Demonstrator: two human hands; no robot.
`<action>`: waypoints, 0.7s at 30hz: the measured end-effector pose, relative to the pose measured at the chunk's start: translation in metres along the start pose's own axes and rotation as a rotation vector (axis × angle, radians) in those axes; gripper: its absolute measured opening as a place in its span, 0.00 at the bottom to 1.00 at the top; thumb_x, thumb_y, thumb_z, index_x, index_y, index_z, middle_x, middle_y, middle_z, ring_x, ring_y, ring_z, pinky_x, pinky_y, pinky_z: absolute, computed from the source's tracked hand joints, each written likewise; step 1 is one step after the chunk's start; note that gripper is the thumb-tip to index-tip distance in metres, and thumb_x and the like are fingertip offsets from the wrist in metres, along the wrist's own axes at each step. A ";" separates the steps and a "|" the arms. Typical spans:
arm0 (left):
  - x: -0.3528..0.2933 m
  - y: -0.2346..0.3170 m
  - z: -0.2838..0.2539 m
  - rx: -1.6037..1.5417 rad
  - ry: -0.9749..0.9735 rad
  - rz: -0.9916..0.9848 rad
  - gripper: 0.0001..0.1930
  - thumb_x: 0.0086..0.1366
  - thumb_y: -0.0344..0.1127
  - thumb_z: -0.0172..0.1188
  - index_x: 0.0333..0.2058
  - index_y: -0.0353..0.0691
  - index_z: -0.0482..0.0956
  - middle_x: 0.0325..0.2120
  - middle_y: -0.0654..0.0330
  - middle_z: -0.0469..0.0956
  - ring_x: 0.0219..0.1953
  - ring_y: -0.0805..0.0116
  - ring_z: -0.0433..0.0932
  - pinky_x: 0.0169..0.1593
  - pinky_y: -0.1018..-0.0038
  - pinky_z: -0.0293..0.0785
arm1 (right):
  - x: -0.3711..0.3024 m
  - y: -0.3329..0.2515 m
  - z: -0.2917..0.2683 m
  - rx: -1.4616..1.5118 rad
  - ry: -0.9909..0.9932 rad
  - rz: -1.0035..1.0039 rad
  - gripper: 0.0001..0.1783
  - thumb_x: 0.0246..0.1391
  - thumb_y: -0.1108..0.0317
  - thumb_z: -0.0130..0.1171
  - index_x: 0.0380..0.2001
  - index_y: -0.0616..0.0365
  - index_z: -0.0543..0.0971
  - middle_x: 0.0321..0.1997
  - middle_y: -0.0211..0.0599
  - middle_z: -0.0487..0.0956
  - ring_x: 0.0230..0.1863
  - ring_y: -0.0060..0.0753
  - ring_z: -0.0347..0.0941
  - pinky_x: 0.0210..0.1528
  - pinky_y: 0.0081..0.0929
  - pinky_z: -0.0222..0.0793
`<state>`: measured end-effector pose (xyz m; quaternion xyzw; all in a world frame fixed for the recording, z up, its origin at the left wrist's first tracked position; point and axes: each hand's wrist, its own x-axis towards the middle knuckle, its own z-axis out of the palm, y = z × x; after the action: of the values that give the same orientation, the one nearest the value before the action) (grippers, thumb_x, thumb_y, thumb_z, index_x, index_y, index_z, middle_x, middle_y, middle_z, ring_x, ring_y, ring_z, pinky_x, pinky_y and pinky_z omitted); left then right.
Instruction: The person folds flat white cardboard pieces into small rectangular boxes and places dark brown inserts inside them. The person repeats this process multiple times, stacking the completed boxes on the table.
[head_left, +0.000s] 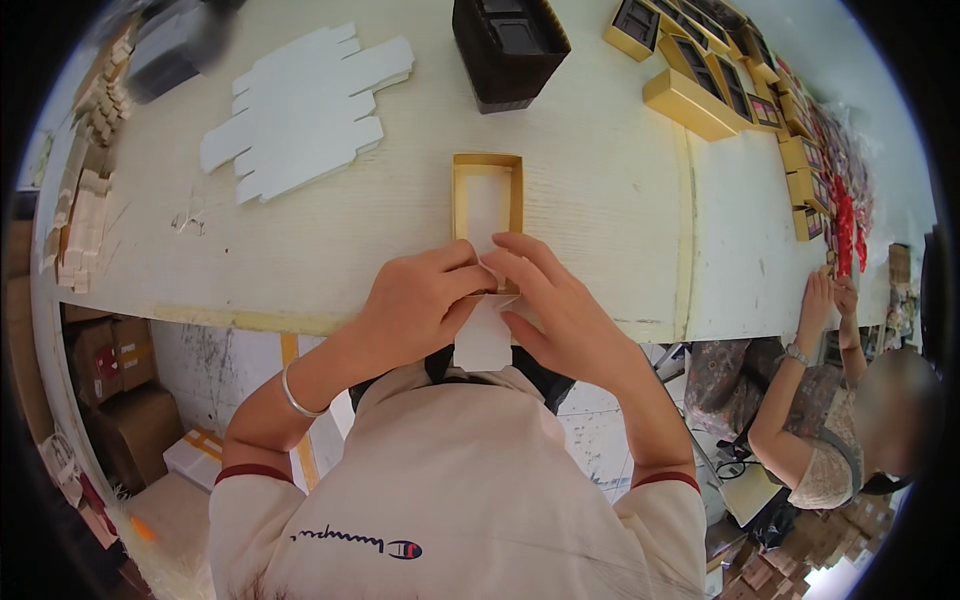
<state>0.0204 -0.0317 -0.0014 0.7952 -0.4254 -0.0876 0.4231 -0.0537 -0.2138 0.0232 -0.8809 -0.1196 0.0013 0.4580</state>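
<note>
A narrow, open-topped gold carton box [461,205] with a white inside lies lengthwise before me at the table's front edge. My left hand [412,300] is closed on its near end, fingertips bent over the wall. Around the same end from the right curls my right hand [562,312], fingers inside the box and thumb below, by the flap. A white end flap [483,338] hangs from the box past the table edge, between my hands. Part of the near end is hidden behind my fingers.
White flat carton blanks [305,112] lie stacked at the far left. A stack of black plastic trays [510,50] stands beyond the box. Several gold boxes [690,103] line the right side. At the far right a co-worker [800,430] has both hands at the table.
</note>
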 end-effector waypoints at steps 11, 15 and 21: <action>0.006 -0.002 -0.008 -0.098 -0.083 -0.047 0.05 0.54 0.23 0.63 0.28 0.36 0.76 0.25 0.60 0.69 0.21 0.66 0.71 0.24 0.73 0.67 | -0.036 0.026 0.010 -0.478 0.042 -0.393 0.21 0.35 0.78 0.63 0.40 0.60 0.80 0.62 0.41 0.69 0.50 0.42 0.71 0.47 0.35 0.70; 0.009 0.000 -0.018 -0.191 -0.179 -0.110 0.05 0.57 0.25 0.63 0.30 0.35 0.76 0.27 0.59 0.69 0.25 0.65 0.72 0.27 0.72 0.68 | -0.031 0.027 0.009 -0.357 0.065 -0.399 0.18 0.35 0.77 0.64 0.36 0.61 0.80 0.58 0.40 0.73 0.47 0.40 0.72 0.46 0.34 0.70; 0.010 -0.005 -0.028 -0.366 -0.237 -0.160 0.11 0.63 0.35 0.60 0.40 0.36 0.73 0.31 0.55 0.74 0.31 0.57 0.74 0.37 0.68 0.71 | -0.006 0.027 0.006 -0.058 0.184 -0.298 0.10 0.42 0.81 0.62 0.31 0.61 0.75 0.37 0.36 0.76 0.35 0.39 0.72 0.36 0.33 0.69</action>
<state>0.0440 -0.0207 0.0146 0.7205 -0.3846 -0.2896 0.4991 -0.0544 -0.2248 -0.0027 -0.8627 -0.2066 -0.1506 0.4363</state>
